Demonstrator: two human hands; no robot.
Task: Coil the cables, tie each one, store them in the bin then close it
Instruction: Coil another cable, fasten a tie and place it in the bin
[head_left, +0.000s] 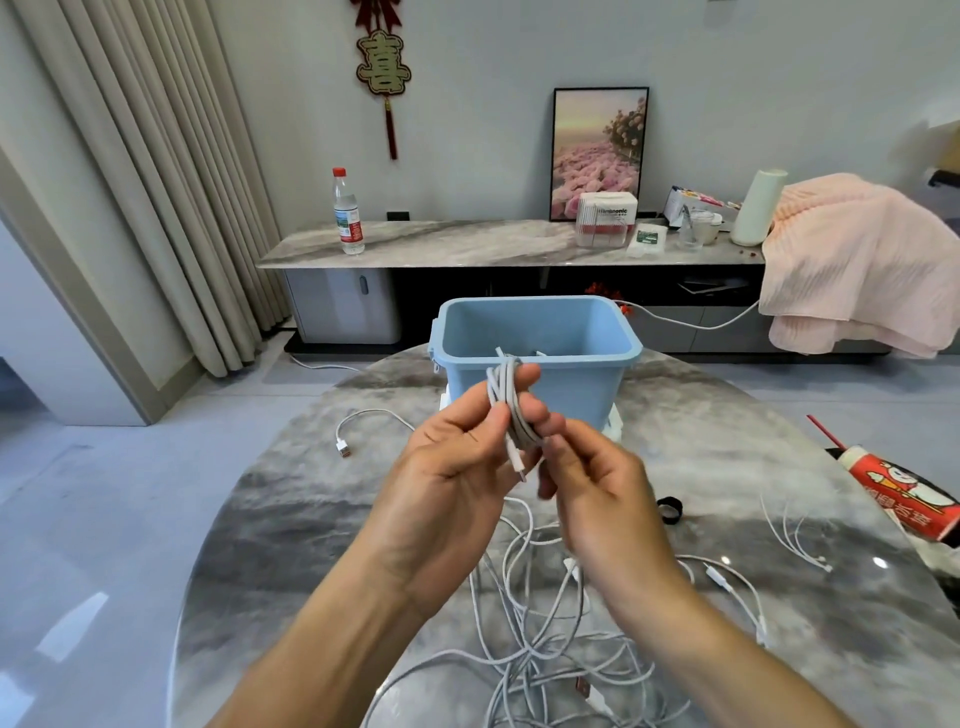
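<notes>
- Head view: far left on the round marble table (270, 519) lies a loose white cable (363, 421), its plug end pointing toward the table edge, well apart from the hands.
- The left hand (457, 457) is raised above the table, palm turned inward; its thumb and curled fingers pinch a coiled white cable (506, 402), held upright as a tight bundle of loops.
- One plug end of that coil hangs down between the two hands.
- Behind the coil stands the blue bin (535, 332), open at the top, set on something white that shows under its base; a bit of white cable shows inside it near the front wall.
- The right hand (597, 493) is just beside the coil, fingers curled, its fingertips touching the lower part of the bundle; I cannot tell how firmly it grips.
- Below the hands a tangle of white cables (540, 639) sprawls over the near part of the table.
- Right of the hands a small black strap (670, 509) lies on the table.
- Farther right lie thin white earphones (795, 540).
- At the right table edge lies a red and white packet (904, 493).
</notes>
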